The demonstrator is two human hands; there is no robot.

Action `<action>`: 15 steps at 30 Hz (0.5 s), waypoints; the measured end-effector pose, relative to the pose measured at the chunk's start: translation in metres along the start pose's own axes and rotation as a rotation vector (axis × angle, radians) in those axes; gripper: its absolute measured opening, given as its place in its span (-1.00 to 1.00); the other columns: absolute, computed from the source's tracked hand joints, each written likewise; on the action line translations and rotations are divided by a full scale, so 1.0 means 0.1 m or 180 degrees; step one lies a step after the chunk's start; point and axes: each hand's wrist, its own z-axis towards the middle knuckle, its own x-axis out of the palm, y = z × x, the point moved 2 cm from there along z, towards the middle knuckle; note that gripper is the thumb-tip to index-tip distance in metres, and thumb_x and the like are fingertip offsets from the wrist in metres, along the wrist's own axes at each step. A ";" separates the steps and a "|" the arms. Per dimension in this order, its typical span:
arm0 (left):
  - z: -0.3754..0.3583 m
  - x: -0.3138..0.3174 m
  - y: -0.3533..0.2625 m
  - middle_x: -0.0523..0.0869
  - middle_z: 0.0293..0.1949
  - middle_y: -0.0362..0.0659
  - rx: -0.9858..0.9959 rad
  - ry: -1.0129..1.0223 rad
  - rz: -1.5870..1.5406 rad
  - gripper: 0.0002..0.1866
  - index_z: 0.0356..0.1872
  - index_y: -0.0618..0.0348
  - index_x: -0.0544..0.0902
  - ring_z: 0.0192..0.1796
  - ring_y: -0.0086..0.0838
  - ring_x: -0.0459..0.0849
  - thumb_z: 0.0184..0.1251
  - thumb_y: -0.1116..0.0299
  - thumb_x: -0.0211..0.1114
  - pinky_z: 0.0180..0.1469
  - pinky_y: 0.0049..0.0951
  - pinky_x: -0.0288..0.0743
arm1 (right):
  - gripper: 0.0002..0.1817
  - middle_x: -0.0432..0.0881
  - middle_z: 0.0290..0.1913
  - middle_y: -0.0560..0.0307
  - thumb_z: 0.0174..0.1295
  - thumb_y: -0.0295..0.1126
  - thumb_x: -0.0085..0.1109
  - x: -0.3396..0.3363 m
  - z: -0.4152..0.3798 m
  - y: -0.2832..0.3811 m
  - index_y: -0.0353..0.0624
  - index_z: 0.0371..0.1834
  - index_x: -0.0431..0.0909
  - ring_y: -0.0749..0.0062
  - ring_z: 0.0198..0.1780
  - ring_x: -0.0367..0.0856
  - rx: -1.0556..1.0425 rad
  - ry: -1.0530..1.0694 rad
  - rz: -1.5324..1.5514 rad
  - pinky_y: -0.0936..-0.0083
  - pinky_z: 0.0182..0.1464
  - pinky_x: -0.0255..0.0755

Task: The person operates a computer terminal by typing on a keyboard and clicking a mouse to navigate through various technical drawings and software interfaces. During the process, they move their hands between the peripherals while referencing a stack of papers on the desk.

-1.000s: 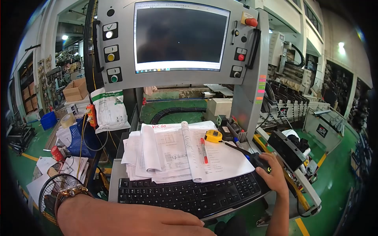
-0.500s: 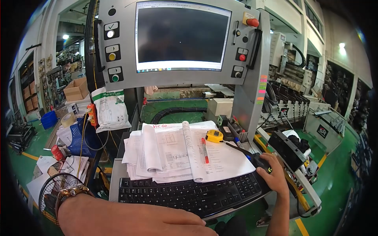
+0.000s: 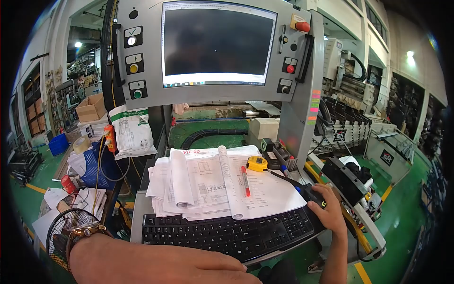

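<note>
The right hand (image 3: pixel 327 207) has its grip curled round a black plastic mouse (image 3: pixel 312 194) beside the black keyboard (image 3: pixel 222 234). The left hand (image 3: pixel 213 266) is at the keyboard's near side; I can't tell its grip.

A grey metal shelf (image 3: pixel 137 210) is supporting a black plastic keyboard (image 3: pixel 203 235) beyond the left hand's (image 3: pixel 189 262) fingers, a black plastic mouse (image 3: pixel 312 194) beneath the right hand's (image 3: pixel 329 208) fingers, and white printed papers (image 3: pixel 208 177), which are overlapping the keyboard.
</note>
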 end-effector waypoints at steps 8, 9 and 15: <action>0.08 -0.10 -0.03 0.93 0.01 -0.04 -0.0192 0.0112 -0.0089 -0.46 0.45 0.37 0.81 0.00 -0.27 0.92 0.55 0.30 0.42 0.14 -0.33 0.81 | -0.35 0.66 0.55 -0.20 0.44 -0.12 0.55 0.00 0.00 0.00 -0.28 0.47 0.69 -0.12 0.51 0.71 -0.0017 -0.0003 -0.0036 0.13 0.57 0.53; 0.11 -0.14 -0.05 0.93 0.01 -0.04 -0.0277 0.0127 -0.0172 -0.46 0.45 0.37 0.81 0.00 -0.27 0.92 0.55 0.30 0.42 0.14 -0.33 0.81 | -0.35 0.66 0.55 -0.21 0.44 -0.11 0.55 0.00 0.00 0.00 -0.28 0.47 0.69 -0.12 0.51 0.71 -0.0025 -0.0005 -0.0042 0.13 0.57 0.53; 0.08 -0.12 -0.05 0.93 0.01 -0.04 -0.0214 0.0106 -0.0155 -0.47 0.45 0.36 0.81 0.00 -0.27 0.91 0.57 0.29 0.41 0.14 -0.33 0.80 | -0.35 0.66 0.55 -0.21 0.45 -0.11 0.55 0.00 0.00 0.01 -0.28 0.47 0.69 -0.12 0.52 0.71 -0.0048 -0.0009 -0.0047 0.13 0.56 0.54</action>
